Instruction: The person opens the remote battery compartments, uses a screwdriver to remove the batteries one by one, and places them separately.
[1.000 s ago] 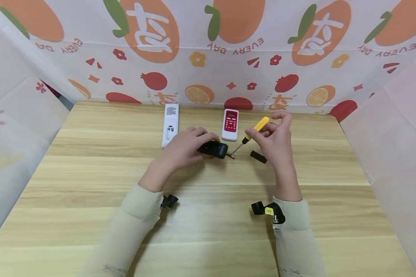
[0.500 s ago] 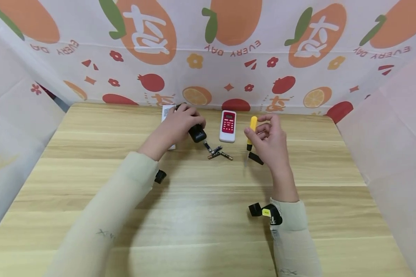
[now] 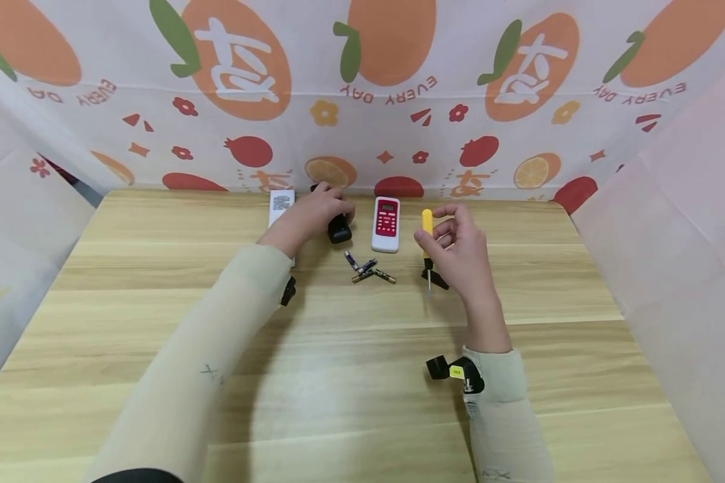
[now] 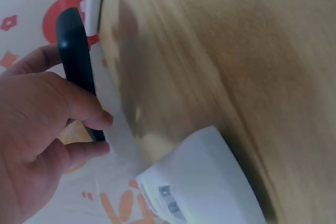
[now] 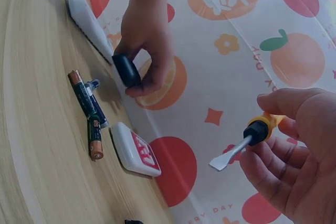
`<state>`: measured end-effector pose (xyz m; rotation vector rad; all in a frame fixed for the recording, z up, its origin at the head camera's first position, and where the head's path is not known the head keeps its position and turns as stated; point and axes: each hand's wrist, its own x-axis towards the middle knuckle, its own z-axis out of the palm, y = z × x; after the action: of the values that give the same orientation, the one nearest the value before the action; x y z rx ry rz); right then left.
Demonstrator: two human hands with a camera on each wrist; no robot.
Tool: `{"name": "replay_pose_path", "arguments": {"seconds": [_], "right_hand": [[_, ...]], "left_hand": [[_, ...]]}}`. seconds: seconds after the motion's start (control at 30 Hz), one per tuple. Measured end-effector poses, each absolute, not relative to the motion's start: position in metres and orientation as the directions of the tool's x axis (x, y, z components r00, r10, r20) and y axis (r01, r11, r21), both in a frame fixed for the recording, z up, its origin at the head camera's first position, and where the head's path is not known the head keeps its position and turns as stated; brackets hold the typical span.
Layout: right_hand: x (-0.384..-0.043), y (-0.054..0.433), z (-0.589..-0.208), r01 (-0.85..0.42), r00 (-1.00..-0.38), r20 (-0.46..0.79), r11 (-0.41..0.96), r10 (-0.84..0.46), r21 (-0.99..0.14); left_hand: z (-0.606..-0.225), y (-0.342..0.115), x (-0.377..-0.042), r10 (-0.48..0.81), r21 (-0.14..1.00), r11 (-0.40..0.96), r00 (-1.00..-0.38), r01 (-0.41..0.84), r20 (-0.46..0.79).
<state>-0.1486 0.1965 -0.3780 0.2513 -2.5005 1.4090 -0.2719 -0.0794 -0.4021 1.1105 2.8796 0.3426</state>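
Note:
My left hand (image 3: 315,213) holds a black remote control (image 3: 340,231) by its sides, over the back of the table. In the left wrist view thumb and fingers pinch the black remote control (image 4: 76,51), which is tilted. A yellow-handled screwdriver (image 3: 427,231) is pinched in my right hand (image 3: 459,248), its shaft pointing down. The right wrist view shows its flat blade (image 5: 226,158). Several small batteries (image 3: 364,274) lie in a loose pile between the hands. Just behind the screwdriver's shaft lies a small black cover (image 3: 439,280).
A white remote with a red face (image 3: 386,225) lies face up near the back edge. Another white remote (image 3: 281,201) lies face down, partly hidden by the left hand and wrist. Behind the wooden table (image 3: 350,376) hangs a fruit-print cloth (image 3: 314,74).
The left hand has carried the black remote control back and left, and the batteries now lie loose on the table. The screwdriver has swung from slanted to nearly vertical in the right hand.

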Motion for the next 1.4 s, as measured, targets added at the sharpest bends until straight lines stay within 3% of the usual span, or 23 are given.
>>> {"name": "replay_pose_path", "arguments": {"seconds": [0.3,0.77,1.13,1.4], "right_hand": [[-0.145,0.2,-0.376,-0.267,-0.955,0.296,0.514,-0.027,-0.815],[-0.143,0.207,-0.379,-0.239,-0.96,0.28,0.542,-0.007,-0.806],[-0.149,0.223,-0.38,-0.133,-0.974,0.211,0.551,0.082,-0.824],[-0.157,0.247,-0.39,0.027,-0.982,0.101,0.648,0.159,-0.762]], "left_hand": [[-0.415,-0.078,-0.279,0.677,0.194,0.722,-0.736,0.664,0.001],[-0.429,-0.077,-0.281,0.737,0.159,0.662,-0.675,0.733,0.043],[-0.423,-0.076,-0.286,0.68,0.226,0.72,-0.732,0.656,-0.042],[-0.408,-0.038,-0.266,0.578,0.311,0.77,-0.815,0.557,0.031]]}}
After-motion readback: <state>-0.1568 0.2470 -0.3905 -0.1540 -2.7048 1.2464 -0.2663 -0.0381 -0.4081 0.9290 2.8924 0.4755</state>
